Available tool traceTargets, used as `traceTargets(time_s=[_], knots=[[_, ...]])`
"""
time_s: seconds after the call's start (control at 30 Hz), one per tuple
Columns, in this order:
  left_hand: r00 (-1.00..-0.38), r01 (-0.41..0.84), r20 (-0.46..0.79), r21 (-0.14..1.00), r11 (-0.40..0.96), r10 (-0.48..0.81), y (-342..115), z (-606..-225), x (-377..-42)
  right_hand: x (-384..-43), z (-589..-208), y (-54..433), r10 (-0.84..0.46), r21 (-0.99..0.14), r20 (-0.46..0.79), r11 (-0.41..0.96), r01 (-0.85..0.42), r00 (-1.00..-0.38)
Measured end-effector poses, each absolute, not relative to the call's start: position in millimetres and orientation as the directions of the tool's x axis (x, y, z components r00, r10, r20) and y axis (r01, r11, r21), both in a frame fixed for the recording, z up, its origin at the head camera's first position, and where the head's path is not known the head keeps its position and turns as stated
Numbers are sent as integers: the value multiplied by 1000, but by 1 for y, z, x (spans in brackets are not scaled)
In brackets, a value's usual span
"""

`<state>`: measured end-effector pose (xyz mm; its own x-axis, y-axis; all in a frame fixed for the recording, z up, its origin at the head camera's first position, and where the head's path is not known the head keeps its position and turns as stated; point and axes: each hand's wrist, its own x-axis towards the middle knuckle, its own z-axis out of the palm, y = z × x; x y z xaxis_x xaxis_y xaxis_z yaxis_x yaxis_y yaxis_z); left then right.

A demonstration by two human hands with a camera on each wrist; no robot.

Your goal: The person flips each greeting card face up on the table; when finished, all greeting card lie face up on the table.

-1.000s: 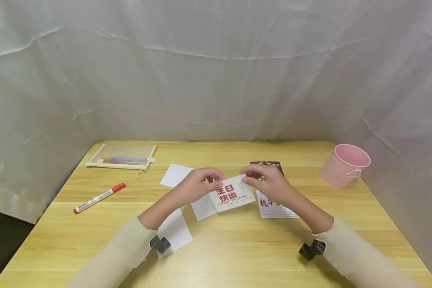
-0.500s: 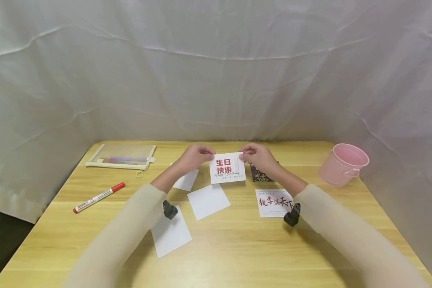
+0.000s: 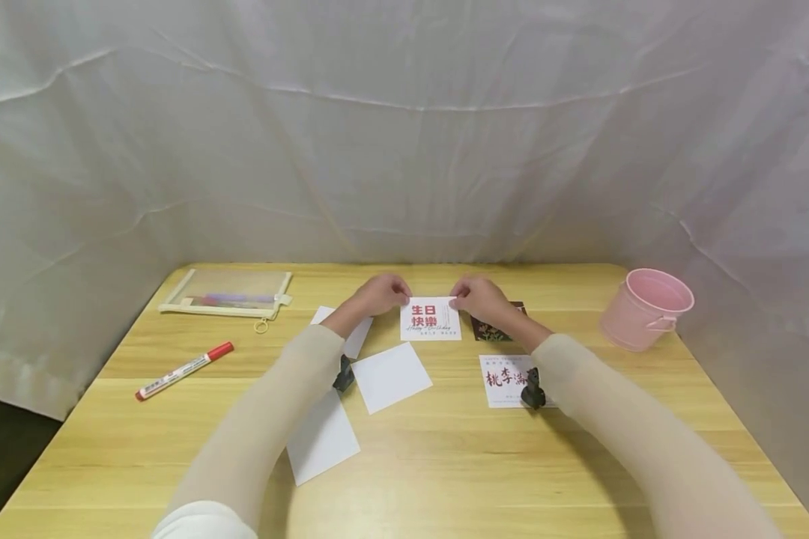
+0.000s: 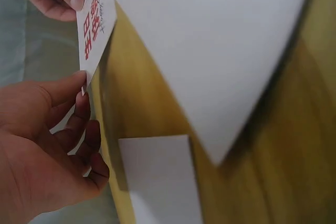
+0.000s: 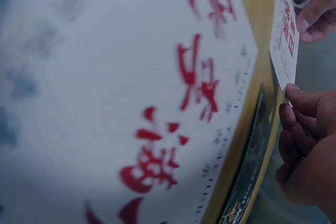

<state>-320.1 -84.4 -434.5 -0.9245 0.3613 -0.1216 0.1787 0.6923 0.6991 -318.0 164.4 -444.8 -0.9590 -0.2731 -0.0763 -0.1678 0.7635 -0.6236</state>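
Both hands hold a white birthday card (image 3: 431, 320) with red characters, out at the far middle of the table. My left hand (image 3: 380, 293) pinches its far left corner between thumb and forefinger. At the far right corner my right hand (image 3: 480, 298) pinches it the same way. In the left wrist view the card (image 4: 95, 30) tilts, its near edge close over the wood, and the left hand's (image 4: 47, 140) other fingers curl loosely. The right wrist view shows the right hand (image 5: 310, 140) at the card's (image 5: 285, 40) corner.
Blank white cards (image 3: 392, 377) lie left of centre, one partly under the left forearm. On the right are a dark floral card (image 3: 488, 329) and a red-lettered card (image 3: 502, 382). A red marker (image 3: 185, 370), mesh pencil pouch (image 3: 236, 288) and pink bucket (image 3: 637, 314) stand around.
Both hands have carried the birthday card away from the body, from above the blank cards, and straightened it. Over the last half second it has come down lower toward the table.
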Motion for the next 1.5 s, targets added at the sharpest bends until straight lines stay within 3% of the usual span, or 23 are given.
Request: traceTargets(time_s=[0.27, 0.6, 0.83, 1.0, 1.13, 1.3, 1.5], knots=[[-923, 213, -147, 573, 791, 356, -82, -438, -315, -313, -448, 162, -254, -550, -78, 818, -171, -964], [-934, 229, -118, 527, 818, 337, -81, -438, -314, -311, -447, 160, -286, -485, -18, 840, -242, -958], [-933, 233, -106, 548, 804, 343, -94, -426, -305, -297, -438, 157, -324, -575, 8, 772, -270, -946], [-923, 258, -98, 560, 787, 372, -112, -414, -281, -265, -431, 140, -438, -674, 12, 661, -331, -899], [-916, 268, -105, 557, 786, 387, -127, -409, -250, -244, -435, 124, -559, -681, 3, 606, -411, -829], [-921, 250, -117, 554, 794, 372, -143, -413, -217, -232, -440, 106, -645, -607, 3, 606, -514, -764], [-929, 234, -122, 535, 812, 348, -157, -418, -199, -228, -444, 94, -628, -478, -67, 702, -527, -776]])
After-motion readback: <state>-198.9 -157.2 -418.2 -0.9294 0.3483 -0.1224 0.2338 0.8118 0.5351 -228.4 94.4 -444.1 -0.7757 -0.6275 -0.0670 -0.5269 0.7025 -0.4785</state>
